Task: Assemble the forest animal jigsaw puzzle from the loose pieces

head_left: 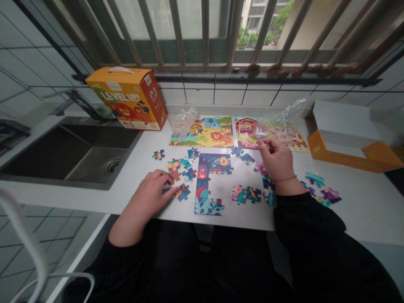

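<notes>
Fingers (pixel 159 174) of the left hand (pixel 150 192) loosely curled, thumb parted from them, its tip just beside a blue-and-orange piece (pixel 184 192); contact cannot be told. Right hand (pixel 277 160): fingertips pressed together; whether anything is pinched cannot be told. Between the hands, one part-built jigsaw (pixel 203 172) is laid C-shaped on the desk (pixel 372 202). Two loose pieces (pixel 253 194) are set right of it, two blue ones (pixel 248 158) near its upper right corner. Behind: two picture panels (pixel 217 136), two clear bags (pixel 186 120), one orange carton (pixel 124 105). Far right: one open box (pixel 353 158).
</notes>
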### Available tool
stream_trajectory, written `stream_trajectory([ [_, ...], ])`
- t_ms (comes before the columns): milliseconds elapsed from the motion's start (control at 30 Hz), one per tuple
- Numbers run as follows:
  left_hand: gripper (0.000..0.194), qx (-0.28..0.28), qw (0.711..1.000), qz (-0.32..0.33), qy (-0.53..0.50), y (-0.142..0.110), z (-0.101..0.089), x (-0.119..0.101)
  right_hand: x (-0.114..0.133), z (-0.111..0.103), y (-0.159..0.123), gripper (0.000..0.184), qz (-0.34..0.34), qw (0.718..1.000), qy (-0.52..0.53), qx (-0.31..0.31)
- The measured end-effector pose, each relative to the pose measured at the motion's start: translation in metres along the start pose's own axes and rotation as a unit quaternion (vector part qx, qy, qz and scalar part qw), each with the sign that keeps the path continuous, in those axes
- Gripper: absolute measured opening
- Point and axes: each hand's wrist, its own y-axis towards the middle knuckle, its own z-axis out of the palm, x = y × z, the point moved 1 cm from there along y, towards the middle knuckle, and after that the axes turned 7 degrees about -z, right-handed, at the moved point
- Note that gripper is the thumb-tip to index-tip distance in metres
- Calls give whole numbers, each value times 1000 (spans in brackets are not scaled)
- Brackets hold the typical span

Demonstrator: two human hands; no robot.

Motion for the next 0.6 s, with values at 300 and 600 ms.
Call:
stream_trajectory([
  [300,50,-46,984,-110,136,65,12,1,3,0,0,37,4,1000,4,3],
  [600,48,-38,985,-161,57,87,8,8,-3,3,0,36,0,1000,14,11],
])
